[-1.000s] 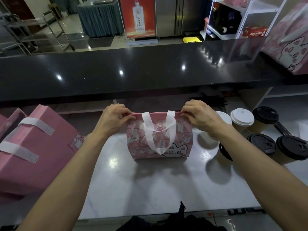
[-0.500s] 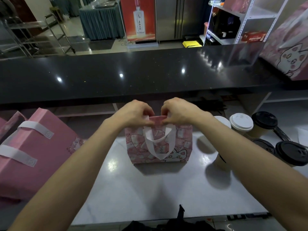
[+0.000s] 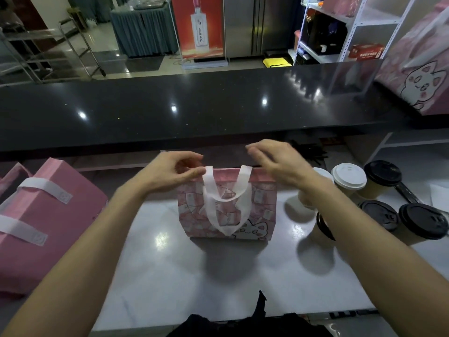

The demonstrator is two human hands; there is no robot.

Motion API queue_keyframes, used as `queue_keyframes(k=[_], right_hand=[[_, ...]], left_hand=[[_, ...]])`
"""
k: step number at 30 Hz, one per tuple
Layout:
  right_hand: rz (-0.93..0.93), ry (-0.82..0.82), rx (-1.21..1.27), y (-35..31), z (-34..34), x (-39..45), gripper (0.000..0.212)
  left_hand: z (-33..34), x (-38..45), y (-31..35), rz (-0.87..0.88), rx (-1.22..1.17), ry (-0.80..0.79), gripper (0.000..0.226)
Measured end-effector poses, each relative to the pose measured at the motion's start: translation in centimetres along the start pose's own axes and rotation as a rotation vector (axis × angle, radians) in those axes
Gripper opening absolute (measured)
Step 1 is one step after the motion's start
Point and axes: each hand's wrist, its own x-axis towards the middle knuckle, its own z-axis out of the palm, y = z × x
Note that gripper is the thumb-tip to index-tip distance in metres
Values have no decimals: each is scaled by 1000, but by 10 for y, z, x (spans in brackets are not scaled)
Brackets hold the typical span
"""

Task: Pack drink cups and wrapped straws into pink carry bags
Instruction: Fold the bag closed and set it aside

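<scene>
A small pink carry bag (image 3: 260, 203) with a cat print and a white loop handle stands upright in the middle of the white worktop. My left hand (image 3: 170, 172) pinches the bag's top rim at its left corner, beside the handle. Over the right end of the rim hovers my right hand (image 3: 277, 162), blurred, fingers spread and holding nothing. Paper cups stand to the right: two with white lids (image 3: 348, 177) and several with black lids (image 3: 422, 223), one partly hidden behind my right forearm. A dark bundle of straws (image 3: 309, 152) lies behind the bag.
Two larger pink bags (image 3: 48, 215) lie on their sides at the left. A raised black counter (image 3: 194, 113) runs across behind the worktop, with a big pink cat bag (image 3: 418, 69) on its right end. A dark wrapped straw (image 3: 408, 194) lies among the cups.
My hands, pressed together at the middle of the bag's rim half a second ago, have moved apart. The right hand has lifted off with its fingers spread.
</scene>
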Motion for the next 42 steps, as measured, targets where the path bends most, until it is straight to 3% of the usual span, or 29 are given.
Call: queue_keyframes(k=[2,5,8,14,19,22,26,29,32,34,37,39,42], right_hand=[[60,-49,-36,18,-8,-11,62],[118,-143,-169,31,-2,-18,41],[71,-110,-203,29,0,-18,34],[18,-94,-264,28,3,-28,23],[-10,-27,-272,9,12,-40,31],[-37,9,-248,-12,18,-55,48],[31,-46,66,-30,33,-81,77],[18,7,118,-18,39,-105,59],[-10,-94,18,-8,53,-130,33],[-10,-150,-19,-8,64,-137,25],[-50,-173,-68,-11,70,-133,14],[-67,-197,-116,-15,71,-131,13],[-113,-224,-185,-17,75,-128,17]], left_hand=[[-13,-9,-12,6,77,-14,73],[-13,-7,-16,-10,164,28,28],[-5,-3,-14,-43,230,93,18],[4,0,-28,9,297,191,16],[19,11,-23,-24,342,387,17],[36,15,-10,-112,222,473,31],[48,-7,-12,-190,-49,407,19],[59,-51,-18,-208,-155,472,29],[76,-105,-16,-265,-164,558,25],[91,-135,-9,-210,-85,501,10],[109,-156,15,-95,72,357,35],[120,-157,34,-64,230,308,41],[130,-150,52,-46,355,268,20]])
